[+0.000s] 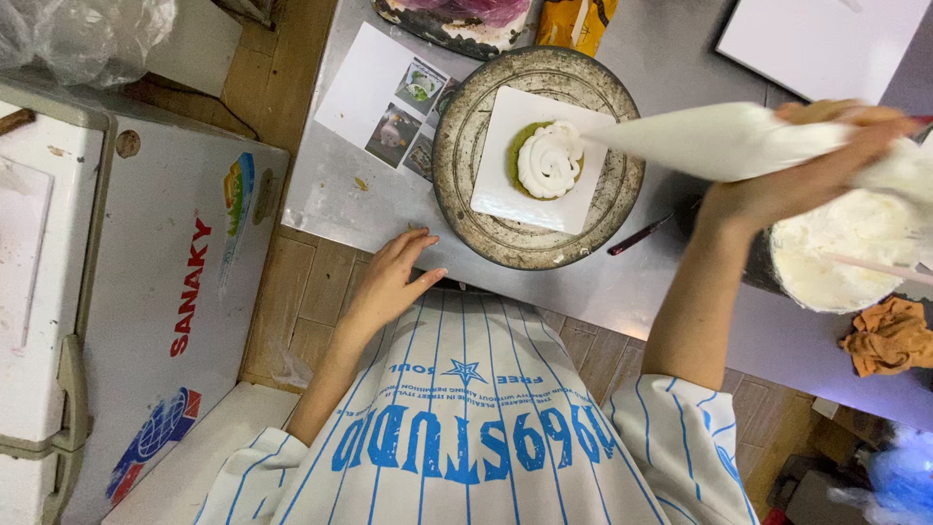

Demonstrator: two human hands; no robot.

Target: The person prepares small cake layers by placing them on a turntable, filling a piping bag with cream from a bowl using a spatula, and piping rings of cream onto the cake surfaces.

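Note:
My right hand (807, 170) grips the wide end of a white piping bag (719, 141) whose tip points at a small round cake (549, 160) topped with a swirl of white cream. The cake sits on a white square board (505, 194) on a round, stained turntable (462, 146). My left hand (394, 277) rests with its fingers apart at the edge of the metal table (330, 199), just beside the turntable's rim, holding nothing.
A bowl of white cream (846, 258) with a spatula stands at the right, an orange cloth (889, 335) beside it. A sheet with printed photos (384, 92) lies left of the turntable. A dark pen (639, 235) lies nearby. A white chest freezer (146, 272) stands at the left.

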